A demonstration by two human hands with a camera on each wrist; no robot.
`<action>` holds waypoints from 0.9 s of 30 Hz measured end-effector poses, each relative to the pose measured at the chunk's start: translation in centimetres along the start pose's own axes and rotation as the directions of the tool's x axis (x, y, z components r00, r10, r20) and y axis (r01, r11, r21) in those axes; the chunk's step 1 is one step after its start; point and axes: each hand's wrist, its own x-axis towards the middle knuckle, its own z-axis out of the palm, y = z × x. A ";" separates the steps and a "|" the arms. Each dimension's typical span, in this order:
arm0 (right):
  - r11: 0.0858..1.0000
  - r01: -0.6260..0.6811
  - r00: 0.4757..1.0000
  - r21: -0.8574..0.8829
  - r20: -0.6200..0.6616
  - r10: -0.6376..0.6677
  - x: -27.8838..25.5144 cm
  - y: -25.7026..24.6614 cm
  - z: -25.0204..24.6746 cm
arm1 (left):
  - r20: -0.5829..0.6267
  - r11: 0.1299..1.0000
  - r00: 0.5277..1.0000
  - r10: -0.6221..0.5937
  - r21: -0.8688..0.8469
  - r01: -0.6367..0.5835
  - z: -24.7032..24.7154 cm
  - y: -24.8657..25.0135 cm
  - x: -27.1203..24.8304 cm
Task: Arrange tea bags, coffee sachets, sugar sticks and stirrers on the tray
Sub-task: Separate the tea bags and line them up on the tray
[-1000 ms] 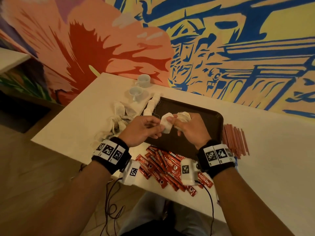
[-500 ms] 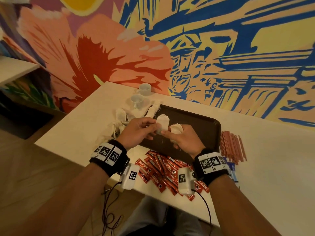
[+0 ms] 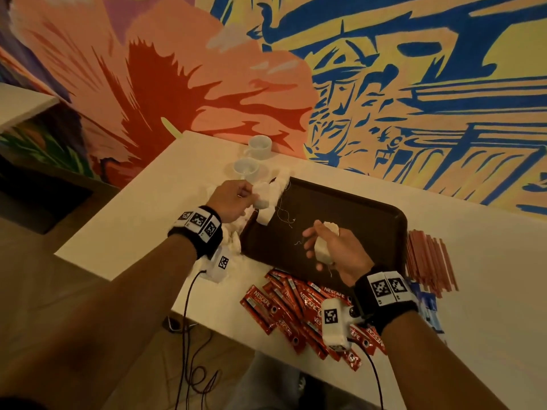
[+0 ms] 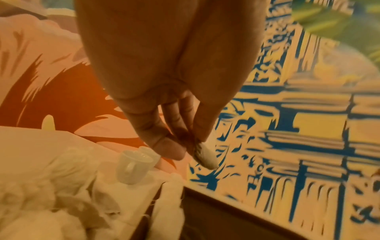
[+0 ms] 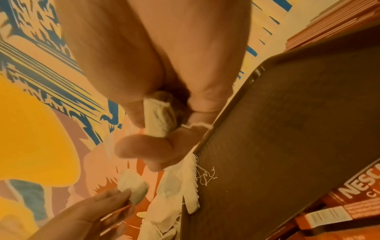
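Pinching one tea bag (image 3: 262,202), left hand (image 3: 233,199) hovers by tray (image 3: 370,220) (dark); right hand (image 3: 334,250) clutches several bags (image 3: 321,250).

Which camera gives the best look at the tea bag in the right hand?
The right wrist view: the tea bag fills mid-frame, gripped by the right hand. The head view shows it small. The left wrist view misses it.

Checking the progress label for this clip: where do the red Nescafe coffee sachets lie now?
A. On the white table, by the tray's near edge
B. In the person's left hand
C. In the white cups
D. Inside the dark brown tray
A: the red Nescafe coffee sachets are scattered on the white table, outside the near rim of the dark brown tray, while both hands hold white tea bags instead.
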 end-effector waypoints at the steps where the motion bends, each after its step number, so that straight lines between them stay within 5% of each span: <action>1: 1.000 -0.009 1.000 -0.002 -0.007 0.009 0.2 0.1 0.0 | 0.012 0.993 1.000 -0.013 0.116 0.011 0.1 -0.7 1.1; 4: 1.000 -0.030 0.999 0.005 -0.027 0.030 0.6 0.4 0.0 | 0.100 0.915 0.994 -0.044 0.402 0.000 0.8 -2.4 3.6; 8: 0.999 -0.048 0.998 0.026 -0.038 0.049 1.1 0.8 0.1 | 0.240 0.817 0.965 -0.109 0.575 -0.051 2.4 -3.9 5.1; 13: 0.999 -0.050 0.998 0.008 -0.039 0.050 1.6 0.7 0.6 | 0.255 0.824 0.948 -0.190 0.566 0.013 3.9 -4.8 5.9; 21: 0.997 -0.079 0.997 -0.026 0.024 0.079 4.7 0.5 2.6 | 0.076 0.884 0.983 -0.169 0.453 0.117 4.1 -5.5 6.6; 27: 0.981 -0.189 0.982 -0.039 0.009 0.189 9.2 1.2 5.5 | 0.087 0.881 0.988 -0.130 0.467 0.075 3.8 -6.5 6.1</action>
